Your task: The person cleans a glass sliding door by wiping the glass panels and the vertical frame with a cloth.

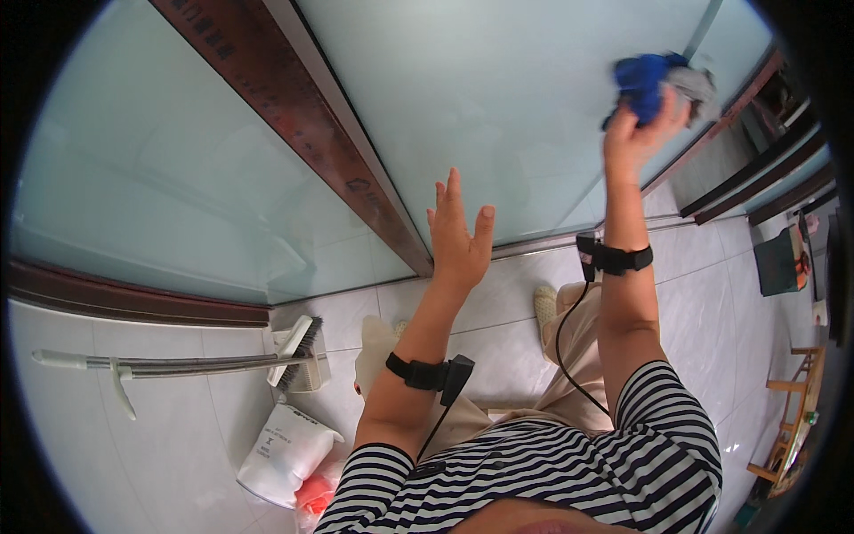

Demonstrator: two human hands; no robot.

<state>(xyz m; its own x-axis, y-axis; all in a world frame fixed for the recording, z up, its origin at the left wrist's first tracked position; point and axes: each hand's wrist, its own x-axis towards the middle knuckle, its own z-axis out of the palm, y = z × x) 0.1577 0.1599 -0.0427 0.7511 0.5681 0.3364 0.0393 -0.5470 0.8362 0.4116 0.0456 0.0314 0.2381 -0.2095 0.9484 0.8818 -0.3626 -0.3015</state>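
In the upper right, my right hand (644, 137) grips a bunched blue cloth (640, 83) with a grey cloth (694, 87) beside it, both somewhat blurred. The cloths are at the large frosted glass panel (520, 120); whether they touch it I cannot tell. My left hand (462, 240) holds nothing; its fingers point up and its thumb stands apart, in front of the same panel near the brown frame post (333, 143). Each forearm wears a black strap with a small device and a cable.
A broom (293, 350) and a dustpan (317, 374) with long handles are at the left, above a white printed bag (287, 447) and a red plastic bag (317, 490). On the right are a wooden stool or chair (794, 414) and a dark green box-like item (777, 263).
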